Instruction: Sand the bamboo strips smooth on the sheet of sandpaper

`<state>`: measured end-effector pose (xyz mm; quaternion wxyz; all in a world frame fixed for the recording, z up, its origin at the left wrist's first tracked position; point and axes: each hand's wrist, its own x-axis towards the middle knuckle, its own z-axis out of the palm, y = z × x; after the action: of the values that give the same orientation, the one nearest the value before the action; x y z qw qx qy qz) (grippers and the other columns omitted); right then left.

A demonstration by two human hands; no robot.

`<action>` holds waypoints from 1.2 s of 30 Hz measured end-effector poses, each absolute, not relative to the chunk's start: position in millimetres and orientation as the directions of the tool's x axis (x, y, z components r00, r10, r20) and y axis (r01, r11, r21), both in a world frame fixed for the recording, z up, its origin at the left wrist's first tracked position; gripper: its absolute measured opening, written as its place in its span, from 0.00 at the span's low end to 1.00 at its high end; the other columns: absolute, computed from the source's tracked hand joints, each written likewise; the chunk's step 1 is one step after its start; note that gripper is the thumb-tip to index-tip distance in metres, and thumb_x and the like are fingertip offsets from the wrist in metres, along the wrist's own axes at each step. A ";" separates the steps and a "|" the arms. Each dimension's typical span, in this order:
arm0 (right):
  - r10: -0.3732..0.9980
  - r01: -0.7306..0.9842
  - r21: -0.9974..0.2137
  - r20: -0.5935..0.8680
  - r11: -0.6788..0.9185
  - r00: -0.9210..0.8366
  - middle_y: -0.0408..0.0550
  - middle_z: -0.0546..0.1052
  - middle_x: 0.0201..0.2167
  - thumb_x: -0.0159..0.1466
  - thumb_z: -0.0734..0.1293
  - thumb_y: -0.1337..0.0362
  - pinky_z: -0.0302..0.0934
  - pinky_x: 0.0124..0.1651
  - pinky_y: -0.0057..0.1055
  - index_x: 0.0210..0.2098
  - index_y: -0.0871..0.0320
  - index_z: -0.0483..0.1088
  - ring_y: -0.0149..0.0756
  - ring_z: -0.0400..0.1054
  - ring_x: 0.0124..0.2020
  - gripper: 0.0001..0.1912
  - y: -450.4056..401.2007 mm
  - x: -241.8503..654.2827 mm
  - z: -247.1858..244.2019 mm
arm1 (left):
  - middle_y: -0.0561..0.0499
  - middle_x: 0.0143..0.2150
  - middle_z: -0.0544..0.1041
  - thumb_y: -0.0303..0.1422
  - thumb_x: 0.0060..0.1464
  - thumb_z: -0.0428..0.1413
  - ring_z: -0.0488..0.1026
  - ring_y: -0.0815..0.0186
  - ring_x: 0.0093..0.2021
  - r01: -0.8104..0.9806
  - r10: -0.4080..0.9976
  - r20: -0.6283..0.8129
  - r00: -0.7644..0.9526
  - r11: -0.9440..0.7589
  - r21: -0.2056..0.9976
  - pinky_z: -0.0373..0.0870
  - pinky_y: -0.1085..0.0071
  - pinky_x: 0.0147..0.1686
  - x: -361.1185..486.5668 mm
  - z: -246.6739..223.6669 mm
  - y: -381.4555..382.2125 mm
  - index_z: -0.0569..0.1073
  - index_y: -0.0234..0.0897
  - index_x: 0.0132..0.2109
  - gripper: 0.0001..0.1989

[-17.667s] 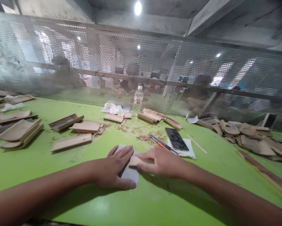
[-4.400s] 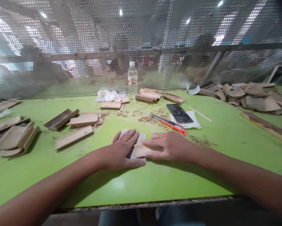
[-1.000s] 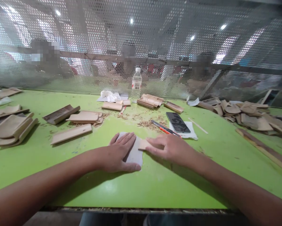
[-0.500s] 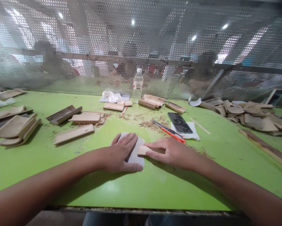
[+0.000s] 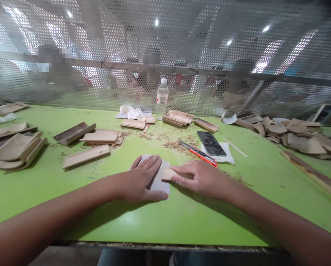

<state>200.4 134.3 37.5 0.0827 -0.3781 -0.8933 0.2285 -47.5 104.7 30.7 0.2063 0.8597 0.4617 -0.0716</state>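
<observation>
My left hand [image 5: 144,179] lies flat and open, pressing a whitish-grey sheet, perhaps sandpaper [image 5: 162,181], onto the green table [image 5: 143,225]. Between the thumb and fingers of my right hand [image 5: 200,178] is a small pale piece of wood or bamboo [image 5: 168,174]. Its left end rests over the sheet's right edge, and my fingers cover the rest. Just beyond my right hand lies an orange utility knife [image 5: 200,153], its blade pointing away to the left. Wood shavings [image 5: 179,143] are scattered around the blade.
A phone [image 5: 211,143] rests on white paper behind the knife. A water bottle [image 5: 162,99] stands at the back before a perforated metal screen [image 5: 99,81]. Curved bamboo pieces [image 5: 86,156] lie at left, with a heap of more [image 5: 298,135] at right. People are visible through the screen.
The view has tilted very slightly. My left hand stays on the sheet, and my right hand keeps the small piece at nearly the same spot.
</observation>
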 end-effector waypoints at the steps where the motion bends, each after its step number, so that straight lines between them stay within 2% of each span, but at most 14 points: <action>1: 0.701 0.629 -0.473 -0.035 0.617 -0.713 0.52 0.83 0.51 0.71 0.61 0.44 0.65 0.48 0.37 0.60 0.53 0.77 0.49 0.77 0.47 0.28 133.3 199.7 37.8 | 0.35 0.77 0.31 0.67 0.63 0.42 0.27 0.51 0.77 0.825 0.764 -0.317 0.562 -0.487 0.288 0.27 0.48 0.72 -47.3 30.8 104.6 0.35 0.24 0.77 0.56; 4: 0.639 0.587 -0.515 -0.097 0.624 -0.763 0.50 0.85 0.42 0.71 0.60 0.44 0.63 0.39 0.34 0.59 0.52 0.77 0.44 0.77 0.37 0.28 130.8 197.6 40.3 | 0.34 0.77 0.31 0.67 0.63 0.42 0.27 0.50 0.76 0.828 0.762 -0.329 0.558 -0.481 0.289 0.28 0.48 0.72 -47.1 31.2 104.0 0.35 0.23 0.77 0.57; 6: 0.644 0.596 -0.527 -0.114 0.606 -0.756 0.49 0.85 0.41 0.71 0.60 0.43 0.62 0.38 0.33 0.58 0.52 0.78 0.43 0.76 0.35 0.28 131.7 197.4 42.1 | 0.35 0.77 0.31 0.67 0.63 0.42 0.27 0.50 0.77 0.829 0.763 -0.329 0.556 -0.481 0.286 0.28 0.48 0.72 -47.1 31.4 103.5 0.34 0.24 0.77 0.57; 10: 0.708 0.638 -0.527 -0.093 0.562 -0.700 0.49 0.84 0.48 0.70 0.61 0.43 0.64 0.42 0.34 0.58 0.51 0.78 0.46 0.77 0.42 0.28 137.3 200.4 42.6 | 0.36 0.77 0.32 0.66 0.64 0.43 0.27 0.49 0.77 0.830 0.768 -0.320 0.554 -0.482 0.280 0.28 0.47 0.71 -46.6 32.0 103.2 0.36 0.25 0.77 0.55; 20: 0.701 0.634 -0.529 -0.097 0.565 -0.706 0.49 0.79 0.58 0.71 0.60 0.42 0.66 0.55 0.42 0.61 0.52 0.75 0.52 0.75 0.54 0.30 134.6 200.9 41.8 | 0.36 0.77 0.31 0.66 0.64 0.42 0.27 0.49 0.76 0.826 0.766 -0.316 0.560 -0.484 0.289 0.28 0.49 0.72 -48.3 29.4 103.9 0.35 0.24 0.77 0.56; 36: 0.707 0.653 -0.509 -0.116 0.560 -0.697 0.52 0.79 0.58 0.70 0.60 0.40 0.66 0.55 0.43 0.63 0.54 0.74 0.53 0.75 0.54 0.33 133.6 200.7 42.5 | 0.36 0.77 0.30 0.67 0.63 0.41 0.26 0.50 0.76 0.826 0.765 -0.317 0.560 -0.488 0.283 0.28 0.48 0.72 -47.7 29.9 104.0 0.35 0.25 0.77 0.56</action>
<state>200.7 133.6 42.5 0.0507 -0.3857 -0.8818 0.2667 -47.7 104.0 29.9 0.2046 0.8593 0.4629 -0.0742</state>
